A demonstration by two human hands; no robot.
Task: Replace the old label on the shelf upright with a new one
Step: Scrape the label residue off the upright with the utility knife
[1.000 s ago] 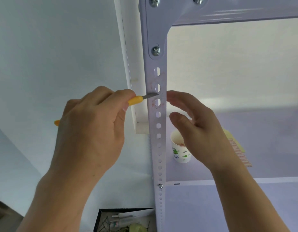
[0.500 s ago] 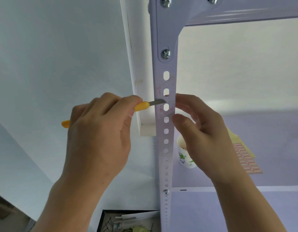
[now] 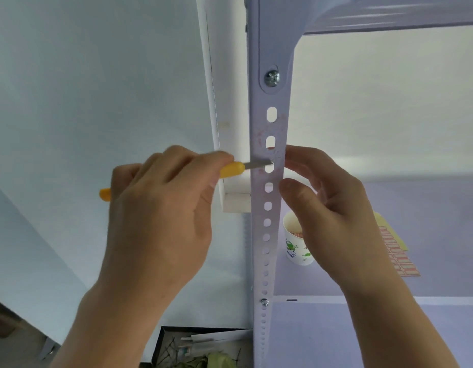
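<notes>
A white perforated shelf upright [image 3: 268, 261] runs down the middle of the view. Faint reddish label residue [image 3: 279, 136] speckles it around the upper slots. My left hand [image 3: 161, 216] grips a yellow-handled knife [image 3: 231, 169], and its metal blade lies flat against the upright's face at the third slot. My right hand [image 3: 328, 211] rests at the upright's right edge, with fingertips and thumb touching it beside the blade. It holds nothing that I can see.
A paper cup [image 3: 296, 243] with green print stands on the shelf board [image 3: 429, 221] behind my right hand. A sheet of red-bordered labels [image 3: 398, 254] lies to its right. Below, an open black box [image 3: 201, 346] holds scraps and small tools. A white wall is on the left.
The view has drifted, so the upright sits further right and lower in frame. The blade stays against the upright near the same slots, and both hands keep their positions around it.
</notes>
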